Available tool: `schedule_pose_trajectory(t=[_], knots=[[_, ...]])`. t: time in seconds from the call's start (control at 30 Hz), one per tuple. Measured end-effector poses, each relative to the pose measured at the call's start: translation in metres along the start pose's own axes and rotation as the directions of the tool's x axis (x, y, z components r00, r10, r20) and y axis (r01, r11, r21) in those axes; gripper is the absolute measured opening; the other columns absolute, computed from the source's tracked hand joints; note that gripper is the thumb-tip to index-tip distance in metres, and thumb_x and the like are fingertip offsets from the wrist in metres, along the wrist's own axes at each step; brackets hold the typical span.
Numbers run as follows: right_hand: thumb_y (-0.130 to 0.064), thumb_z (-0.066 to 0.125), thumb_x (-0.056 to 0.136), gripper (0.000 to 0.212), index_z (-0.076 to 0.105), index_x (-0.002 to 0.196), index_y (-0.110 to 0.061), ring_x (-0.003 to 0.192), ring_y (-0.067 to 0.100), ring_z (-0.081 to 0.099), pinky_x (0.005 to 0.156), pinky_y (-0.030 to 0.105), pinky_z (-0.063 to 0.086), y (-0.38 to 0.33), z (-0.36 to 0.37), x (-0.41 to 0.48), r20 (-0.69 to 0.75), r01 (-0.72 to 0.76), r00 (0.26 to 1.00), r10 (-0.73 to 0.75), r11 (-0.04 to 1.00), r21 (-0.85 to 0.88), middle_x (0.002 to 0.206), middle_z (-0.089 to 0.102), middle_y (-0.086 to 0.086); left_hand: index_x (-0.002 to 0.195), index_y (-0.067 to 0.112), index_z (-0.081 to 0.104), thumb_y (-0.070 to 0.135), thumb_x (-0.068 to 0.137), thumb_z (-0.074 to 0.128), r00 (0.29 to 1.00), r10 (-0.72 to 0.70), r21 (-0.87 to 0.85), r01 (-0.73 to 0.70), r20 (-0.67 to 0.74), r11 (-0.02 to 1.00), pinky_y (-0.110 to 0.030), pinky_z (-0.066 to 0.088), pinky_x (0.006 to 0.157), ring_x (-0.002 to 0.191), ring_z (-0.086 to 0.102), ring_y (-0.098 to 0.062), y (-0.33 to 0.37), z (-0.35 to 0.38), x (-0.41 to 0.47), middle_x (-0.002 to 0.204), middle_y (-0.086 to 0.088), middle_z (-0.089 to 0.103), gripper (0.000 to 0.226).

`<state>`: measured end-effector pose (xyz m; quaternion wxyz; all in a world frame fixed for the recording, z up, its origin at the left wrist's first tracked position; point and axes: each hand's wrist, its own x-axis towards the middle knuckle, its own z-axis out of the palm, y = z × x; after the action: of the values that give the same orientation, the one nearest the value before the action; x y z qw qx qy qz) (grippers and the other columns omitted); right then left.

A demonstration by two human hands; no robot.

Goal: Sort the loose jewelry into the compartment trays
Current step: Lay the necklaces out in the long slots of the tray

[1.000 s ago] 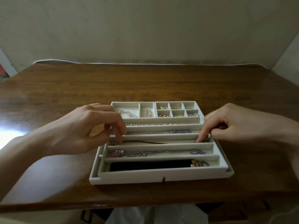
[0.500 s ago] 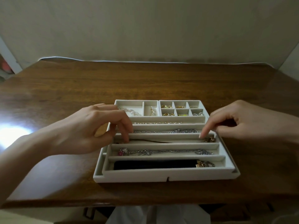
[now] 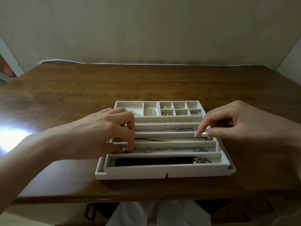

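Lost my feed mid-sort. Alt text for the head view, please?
Two hands work over a white compartment tray on a wooden table. The left hand curls over the pendant end of a silver chain; the right hand touches a divider.

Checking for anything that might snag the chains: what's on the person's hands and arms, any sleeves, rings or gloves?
Nothing worn shows: the left hand and right hand are ungloved, forearms sleeveless to the frame edge, no watch, bracelet or ring visible. The right hand's fingernails are long with pale, glossy tips.
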<state>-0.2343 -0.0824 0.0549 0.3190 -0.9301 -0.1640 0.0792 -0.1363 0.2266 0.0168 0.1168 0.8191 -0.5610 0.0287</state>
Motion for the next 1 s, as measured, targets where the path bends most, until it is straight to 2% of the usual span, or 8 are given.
schedule_pose_trajectory(t=[0.1, 0.27, 0.37, 0.47, 0.53, 0.67, 0.87, 1.0], knots=[[-0.043, 0.06, 0.078, 0.015, 0.071, 0.087, -0.041, 0.069, 0.017, 0.059, 0.061, 0.031, 0.046, -0.001, 0.003, -0.002, -0.015, 0.002, 1.0, -0.002, 1.0, 0.011, 0.081, 0.068, 0.004, 0.09, 0.032, 0.054, 0.039, 0.079, 0.052, 0.999, 0.042, 0.081, -0.043, 0.007, 0.996, -0.028, 0.039, 0.081, 0.092, 0.047, -0.01, 0.004, -0.002, 0.003, 0.099, 0.002, 0.06, 0.013], [-0.022, 0.066, 0.084, 0.014, 0.074, 0.087, -0.033, 0.062, 0.01, 0.054, 0.055, 0.016, 0.041, -0.003, 0.012, 0.0, -0.043, 0.021, 0.999, -0.021, 1.0, 0.005, 0.073, 0.064, 0.0, 0.084, 0.038, 0.049, 0.031, 0.082, 0.067, 0.999, 0.042, 0.087, -0.044, 0.022, 0.995, -0.026, 0.041, 0.082, 0.089, 0.048, -0.006, 0.005, -0.009, 0.004, 0.097, 0.013, 0.055, 0.019], [-0.021, 0.065, 0.085, 0.013, 0.074, 0.088, -0.03, 0.068, 0.009, 0.058, 0.058, 0.017, 0.044, -0.008, 0.016, 0.004, -0.058, 0.031, 0.998, -0.031, 1.0, 0.003, 0.078, 0.067, -0.004, 0.083, 0.042, 0.047, 0.038, 0.084, 0.058, 1.0, 0.02, -0.01, -0.02, 0.022, 1.0, -0.015, 0.037, 0.079, 0.085, 0.049, -0.001, 0.012, -0.019, 0.008, 0.089, 0.023, 0.05, 0.011], [-0.019, 0.065, 0.086, 0.013, 0.073, 0.091, -0.027, 0.072, 0.007, 0.059, 0.063, 0.017, 0.047, -0.017, 0.023, 0.012, -0.064, 0.042, 0.997, -0.042, 0.999, 0.001, 0.08, 0.066, -0.007, 0.078, 0.038, 0.052, 0.017, 0.081, 0.068, 0.994, -0.085, -0.176, 0.072, -0.066, 0.982, -0.013, 0.043, 0.069, 0.078, 0.058, -0.002, 0.015, -0.023, 0.011, 0.082, 0.02, 0.061, 0.027], [-0.022, 0.064, 0.086, 0.013, 0.071, 0.095, -0.027, 0.078, 0.007, 0.06, 0.068, 0.018, 0.05, -0.022, 0.029, 0.02, -0.083, 0.054, 0.995, -0.053, 0.999, 0.008, 0.083, 0.065, -0.009, 0.078, 0.028, 0.057, 0.006, 0.081, 0.067, 0.987, -0.12, -0.279, 0.087, -0.103, 0.956, -0.014, 0.047, 0.066, 0.076, 0.063, -0.002, 0.019, -0.022, 0.015, 0.081, 0.017, 0.065, 0.024], [-0.034, 0.065, 0.085, 0.022, 0.065, 0.106, -0.031, 0.079, 0.001, 0.055, 0.067, 0.016, 0.047, -0.035, 0.048, 0.041, -0.087, 0.057, 0.995, -0.05, 0.995, 0.082, 0.092, 0.062, -0.012, 0.083, 0.021, 0.057, 0.016, 0.078, 0.063, 0.972, -0.137, -0.467, 0.034, -0.188, 0.883, -0.01, 0.046, 0.069, 0.078, 0.064, -0.004, 0.029, -0.018, 0.026, 0.084, 0.013, 0.064, 0.01], [-0.028, 0.07, 0.082, 0.008, 0.068, 0.089, -0.023, 0.067, 0.001, 0.05, 0.061, 0.017, 0.043, -0.041, 0.066, 0.059, -0.107, 0.034, 0.994, -0.015, 0.982, 0.183, 0.076, 0.058, -0.012, 0.086, 0.021, 0.057, 0.022, 0.08, 0.063, 0.961, -0.207, -0.675, 0.03, -0.183, 0.737, -0.02, 0.052, 0.068, 0.077, 0.066, -0.011, 0.03, -0.009, 0.027, 0.084, 0.008, 0.065, 0.008], [-0.019, 0.065, 0.085, 0.005, 0.066, 0.081, -0.018, 0.072, 0.005, 0.061, 0.065, 0.016, 0.049, -0.035, 0.058, 0.054, -0.08, 0.024, 0.997, 0.009, 0.918, 0.397, 0.077, 0.067, -0.005, 0.087, 0.023, 0.059, 0.028, 0.074, 0.066, 0.955, -0.254, -0.651, 0.096, -0.152, 0.753, -0.03, 0.055, 0.063, 0.068, 0.063, -0.018, 0.025, -0.009, 0.02, 0.081, 0.0, 0.065, 0.015]])
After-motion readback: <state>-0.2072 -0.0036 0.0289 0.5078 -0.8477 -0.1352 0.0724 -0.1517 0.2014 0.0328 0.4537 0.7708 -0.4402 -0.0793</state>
